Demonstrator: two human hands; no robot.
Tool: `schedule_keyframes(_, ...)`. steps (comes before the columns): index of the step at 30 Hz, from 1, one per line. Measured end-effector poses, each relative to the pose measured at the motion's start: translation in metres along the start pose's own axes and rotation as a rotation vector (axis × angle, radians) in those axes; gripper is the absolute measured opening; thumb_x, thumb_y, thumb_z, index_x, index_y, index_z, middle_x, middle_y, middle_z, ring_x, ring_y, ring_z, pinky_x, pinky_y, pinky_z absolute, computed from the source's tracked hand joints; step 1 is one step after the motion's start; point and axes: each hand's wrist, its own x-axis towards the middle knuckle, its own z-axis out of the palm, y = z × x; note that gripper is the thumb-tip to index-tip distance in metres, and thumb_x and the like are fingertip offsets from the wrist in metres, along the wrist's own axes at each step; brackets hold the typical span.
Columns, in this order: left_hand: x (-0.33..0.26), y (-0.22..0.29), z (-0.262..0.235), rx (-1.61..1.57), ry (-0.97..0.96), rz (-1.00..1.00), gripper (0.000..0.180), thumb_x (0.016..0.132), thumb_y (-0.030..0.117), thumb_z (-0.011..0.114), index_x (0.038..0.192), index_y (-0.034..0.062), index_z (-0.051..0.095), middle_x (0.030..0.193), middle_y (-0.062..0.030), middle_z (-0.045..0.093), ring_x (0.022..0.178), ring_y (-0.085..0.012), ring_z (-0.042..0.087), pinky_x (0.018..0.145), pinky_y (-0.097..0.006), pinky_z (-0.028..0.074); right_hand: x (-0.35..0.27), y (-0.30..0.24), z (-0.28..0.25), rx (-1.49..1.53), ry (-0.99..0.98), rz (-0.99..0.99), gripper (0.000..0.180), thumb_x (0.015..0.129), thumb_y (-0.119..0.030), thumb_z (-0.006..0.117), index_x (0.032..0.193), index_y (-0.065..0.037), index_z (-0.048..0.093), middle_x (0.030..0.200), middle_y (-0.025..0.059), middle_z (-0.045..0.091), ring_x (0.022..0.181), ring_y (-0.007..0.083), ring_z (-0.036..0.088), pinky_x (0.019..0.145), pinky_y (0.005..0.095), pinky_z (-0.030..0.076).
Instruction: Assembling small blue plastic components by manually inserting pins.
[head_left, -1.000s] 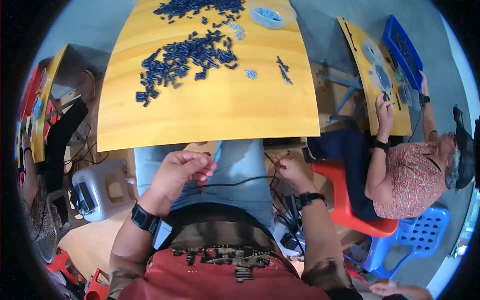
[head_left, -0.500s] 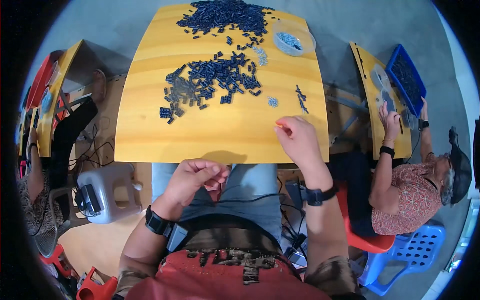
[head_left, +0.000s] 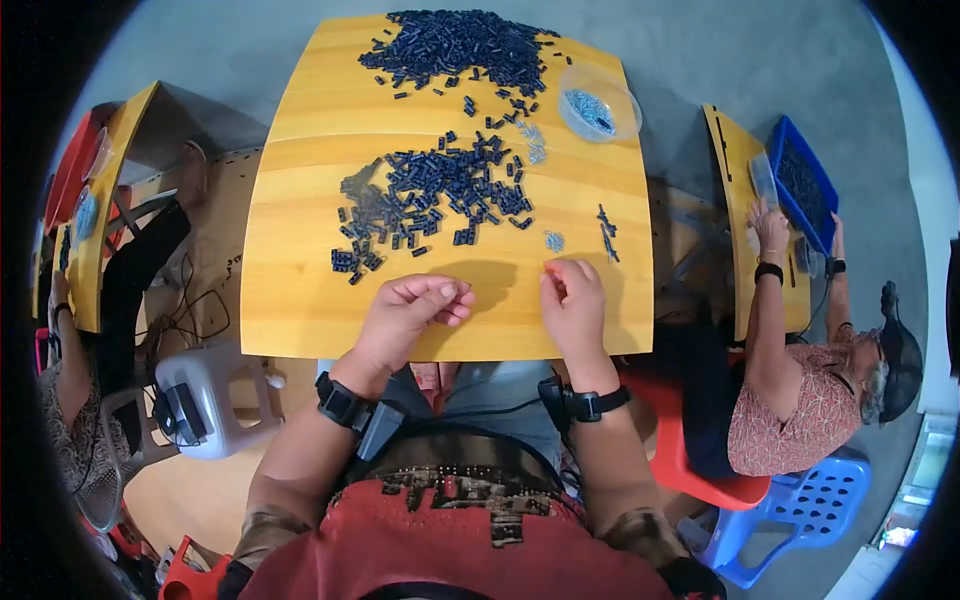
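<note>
My left hand (head_left: pixel 415 312) hovers over the near edge of the table with thumb and fingers curled together; anything in the pinch is too small to make out. To its right, my right hand (head_left: pixel 574 308) has thumb and forefinger pressed close, and their contents cannot be made out either. Just beyond the right fingertips lies a small pile of silvery pieces (head_left: pixel 554 241). Beside that pile are a few thin, dark joined pieces (head_left: pixel 608 233). A loose spread of small black plastic parts (head_left: pixel 445 185) lies beyond my left hand.
A large heap of black parts (head_left: pixel 465 45) covers the far end of the yellow table (head_left: pixel 300 300). A clear tub of silvery pieces (head_left: pixel 588 113) stands far right, near scattered silvery bits (head_left: pixel 533 143). Co-workers sit at both sides; the right one reaches toward a blue tray (head_left: pixel 803 185).
My left hand has moved forward and right, from before the table edge to above the tabletop. The right hand has drawn slightly back and left, closer to it. The view has shifted slightly.
</note>
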Motion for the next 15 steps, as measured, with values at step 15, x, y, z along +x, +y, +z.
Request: schedule_keyframes(15,0.008,-0.010,-0.020,-0.252,-0.161,-0.019,0.021,0.095,0.009,0.055,0.110,-0.0035,0.062,0.102,-0.0147,0.067,0.090,-0.0201,0.064,0.081,-0.032,0.051,0.030,0.017,0.006,-0.063,0.060,-0.040,0.012,0.076,0.000,0.064,0.088,-0.002,0.062,0.083,0.0135,0.058,0.083,0.0319,0.056,0.072,0.0396,0.047)
